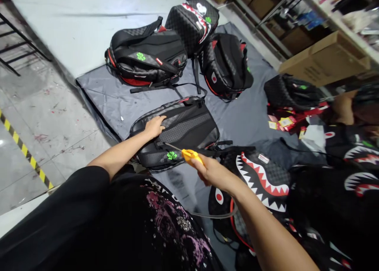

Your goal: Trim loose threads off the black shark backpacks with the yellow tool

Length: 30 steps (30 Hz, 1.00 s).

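A: Where is the pack being handled?

B: The black backpack (194, 127) lies on the grey sheet (97, 89) right in front of the person, back panel up, with a green patch (171, 156) on its near strap

A: And the left hand?

B: The left hand (154, 127) rests on the left part of that pack, fingers slightly bent; I cannot tell whether it pinches anything or only presses down

A: What about the right?

B: The right hand (207, 169) is wrapped round a yellow tool (191, 156). Its thin nozzle (174, 146) points left over the pack's near side, though I cannot tell if the tip touches. Below the right forearm curves a clear hose (213, 215)

A: What else lies around?

B: Beyond it, a strapped backpack (156, 46) lies on the far left, a shark-mouth backpack (188, 30) farther still, and a red-trimmed backpack (227, 66) to the right. Near right is a toothed backpack (262, 180), by the right forearm. Farther right are red tags (288, 123) and, beyond them, a cardboard box (322, 62)
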Each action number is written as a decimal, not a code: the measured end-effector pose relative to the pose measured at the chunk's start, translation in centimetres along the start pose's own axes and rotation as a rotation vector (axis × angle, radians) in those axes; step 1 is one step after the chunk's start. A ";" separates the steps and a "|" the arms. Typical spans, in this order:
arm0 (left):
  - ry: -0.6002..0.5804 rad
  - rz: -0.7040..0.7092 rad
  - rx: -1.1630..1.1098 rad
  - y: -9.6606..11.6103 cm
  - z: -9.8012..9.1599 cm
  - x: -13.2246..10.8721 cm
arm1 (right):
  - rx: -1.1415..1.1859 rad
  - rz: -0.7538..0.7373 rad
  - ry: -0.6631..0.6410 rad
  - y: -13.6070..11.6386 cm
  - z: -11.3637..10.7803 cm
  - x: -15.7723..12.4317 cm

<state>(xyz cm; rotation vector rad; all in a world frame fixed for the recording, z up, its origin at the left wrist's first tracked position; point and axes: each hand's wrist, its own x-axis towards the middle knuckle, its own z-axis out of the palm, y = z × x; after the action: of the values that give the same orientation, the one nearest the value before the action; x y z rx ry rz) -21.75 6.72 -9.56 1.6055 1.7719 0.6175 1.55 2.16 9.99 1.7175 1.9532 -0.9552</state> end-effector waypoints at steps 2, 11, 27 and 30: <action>0.004 0.018 0.065 0.4 -0.4 -0.1 | -0.028 0.087 0.173 0.1 -0.1 0.0; -0.073 0.398 0.217 3.5 1.2 -10.5 | -0.088 0.340 0.258 4.3 -1.6 -2.1; -0.367 -0.407 -0.694 3.2 4.3 -8.7 | 0.224 0.176 0.116 9.6 1.6 -9.1; -0.251 -0.224 -0.462 5.2 5.6 -10.0 | 0.296 0.108 0.073 9.5 1.7 -9.1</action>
<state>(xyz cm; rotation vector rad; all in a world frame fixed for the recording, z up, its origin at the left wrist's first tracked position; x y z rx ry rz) -13.81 -2.96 -7.94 1.1011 1.4653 0.6313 12.22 -5.30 12.56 2.0220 1.8127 -1.2053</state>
